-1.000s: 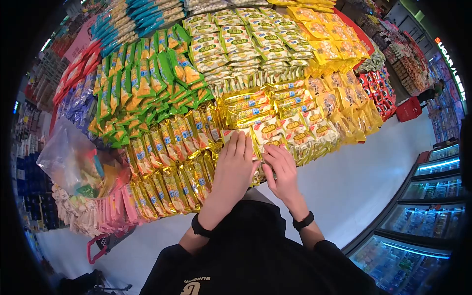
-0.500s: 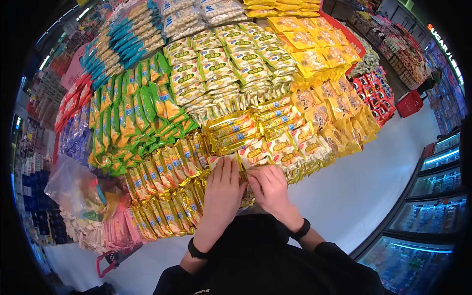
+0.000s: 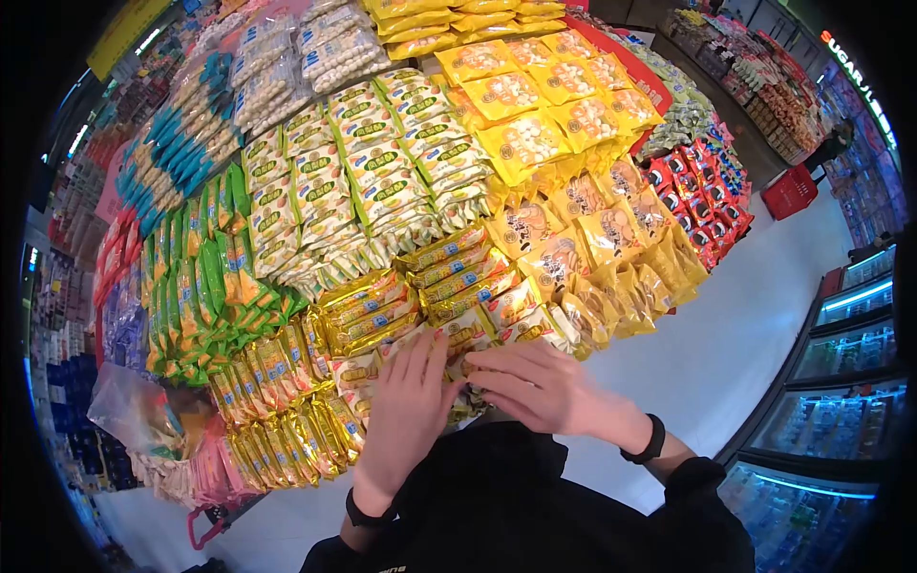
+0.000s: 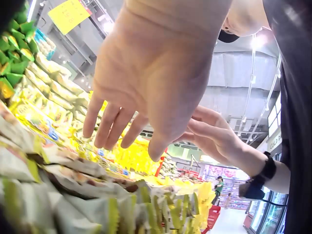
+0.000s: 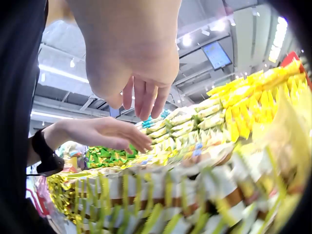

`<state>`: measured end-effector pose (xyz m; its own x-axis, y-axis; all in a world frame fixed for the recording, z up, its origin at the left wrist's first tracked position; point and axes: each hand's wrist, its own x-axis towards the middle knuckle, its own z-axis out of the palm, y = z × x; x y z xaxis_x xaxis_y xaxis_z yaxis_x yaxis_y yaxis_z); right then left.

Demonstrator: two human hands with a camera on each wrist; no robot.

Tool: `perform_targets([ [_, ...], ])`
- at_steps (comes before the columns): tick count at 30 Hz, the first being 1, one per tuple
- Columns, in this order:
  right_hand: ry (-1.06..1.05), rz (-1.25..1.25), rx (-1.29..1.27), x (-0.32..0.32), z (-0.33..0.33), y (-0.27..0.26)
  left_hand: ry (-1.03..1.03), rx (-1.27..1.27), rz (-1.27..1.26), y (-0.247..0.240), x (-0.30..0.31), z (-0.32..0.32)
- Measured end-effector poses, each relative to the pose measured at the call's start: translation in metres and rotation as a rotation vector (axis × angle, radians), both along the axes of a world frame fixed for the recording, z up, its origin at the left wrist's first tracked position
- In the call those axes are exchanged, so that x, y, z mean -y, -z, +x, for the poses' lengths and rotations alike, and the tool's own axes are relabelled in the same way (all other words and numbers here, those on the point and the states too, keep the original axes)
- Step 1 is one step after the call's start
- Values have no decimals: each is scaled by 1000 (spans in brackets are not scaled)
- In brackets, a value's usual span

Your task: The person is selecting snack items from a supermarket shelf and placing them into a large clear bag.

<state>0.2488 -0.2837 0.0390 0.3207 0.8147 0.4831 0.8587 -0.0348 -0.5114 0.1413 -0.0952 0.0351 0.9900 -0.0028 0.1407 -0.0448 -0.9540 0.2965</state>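
White snack packets with gold-and-red print (image 3: 468, 331) are lying at the near edge of the display, printed faces pointing up; their long axes are running left to right, with the right ends slanting toward the far side. The left hand (image 3: 406, 406) is extending over them, its fingers fairly straight, slightly spread and pointing far. The right hand (image 3: 535, 387) is reaching across from the right, its fingers nearly straight, close together and pointing left toward the left thumb. Whether fingertips are touching packets cannot be told. Gold-wrapped bars (image 3: 373, 317) are lying just beyond; yellow snack bags (image 3: 611, 235) are lying farther right.
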Motion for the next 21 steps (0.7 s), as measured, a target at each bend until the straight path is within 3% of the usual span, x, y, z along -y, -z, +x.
perform_targets([
  [4,33,-142,165,25,68,-39,61,-20,-112,15,34,11],
  [8,172,-287,421,39,137,-72,-40,-64,-56,21,51,17],
  [14,238,-300,459,45,246,-62,-111,-38,-42,26,59,16],
  [21,255,-248,535,41,284,-46,-186,-11,-33,30,70,8],
])
